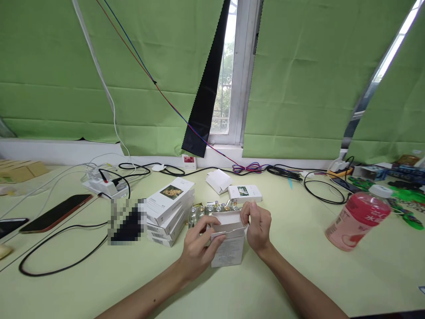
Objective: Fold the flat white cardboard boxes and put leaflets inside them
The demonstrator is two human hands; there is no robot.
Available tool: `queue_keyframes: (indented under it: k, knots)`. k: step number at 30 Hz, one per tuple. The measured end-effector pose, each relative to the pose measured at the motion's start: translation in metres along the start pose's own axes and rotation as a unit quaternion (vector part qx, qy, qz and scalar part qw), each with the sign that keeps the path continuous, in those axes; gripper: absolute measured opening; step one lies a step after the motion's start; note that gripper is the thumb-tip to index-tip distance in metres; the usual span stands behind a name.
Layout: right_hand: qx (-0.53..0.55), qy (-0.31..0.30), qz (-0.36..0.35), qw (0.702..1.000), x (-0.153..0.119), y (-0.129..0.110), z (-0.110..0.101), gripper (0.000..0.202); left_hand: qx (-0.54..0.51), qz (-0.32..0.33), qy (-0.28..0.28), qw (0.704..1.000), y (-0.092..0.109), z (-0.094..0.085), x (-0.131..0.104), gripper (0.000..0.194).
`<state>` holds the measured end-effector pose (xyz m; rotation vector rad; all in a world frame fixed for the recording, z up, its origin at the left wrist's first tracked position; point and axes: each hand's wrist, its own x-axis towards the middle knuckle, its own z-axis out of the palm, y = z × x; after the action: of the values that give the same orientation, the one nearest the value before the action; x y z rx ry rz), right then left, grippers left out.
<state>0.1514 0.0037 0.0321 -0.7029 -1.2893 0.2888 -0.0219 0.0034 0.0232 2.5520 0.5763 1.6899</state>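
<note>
While left hand (200,244) pinches white box (227,253) at rim | right hand (259,226), curled, holds right edge

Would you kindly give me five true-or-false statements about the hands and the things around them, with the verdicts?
1. The left hand holds the open box. True.
2. The right hand holds the bottle. False: the right hand is at the open box's rim, and the bottle stands apart, to the right.
3. Silvery cylinders are behind the open box. True.
4. The box stack is right of the open box. False: the box stack is to its left.
5. The bottle has a pale cap. True.
</note>
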Motion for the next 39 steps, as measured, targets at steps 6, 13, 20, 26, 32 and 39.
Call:
queue_keyframes:
  k: [6,13,20,26,32,39]
  knots:
    - [-0.003,-0.007,-0.001,1.000,-0.0010,0.0015,-0.0001,0.054,0.015,-0.005,0.004,1.000,0.0008,-0.0010,-0.0002,0.021]
    - [-0.007,-0.011,-0.007,1.000,-0.0018,0.0021,-0.0003,0.053,0.023,0.010,0.009,1.000,0.0006,-0.0016,0.0025,0.021]
    - [-0.007,-0.017,-0.013,1.000,-0.0022,0.0012,-0.0003,0.053,0.017,0.063,0.019,0.998,0.0006,-0.0007,0.0033,0.012]
    - [0.001,-0.018,-0.005,1.000,-0.0032,0.0021,-0.0007,0.054,0.018,0.076,0.003,0.997,0.0013,-0.0018,0.0057,0.007]
    - [0.048,-0.018,0.041,0.998,-0.0007,-0.0014,-0.0001,0.056,0.027,0.089,-0.019,0.995,0.0028,-0.0041,0.0063,0.009]
    - [0.117,-0.013,0.092,0.989,0.0048,-0.0035,0.0009,0.059,0.029,0.113,-0.033,0.993,0.0022,-0.0047,0.0064,0.007]
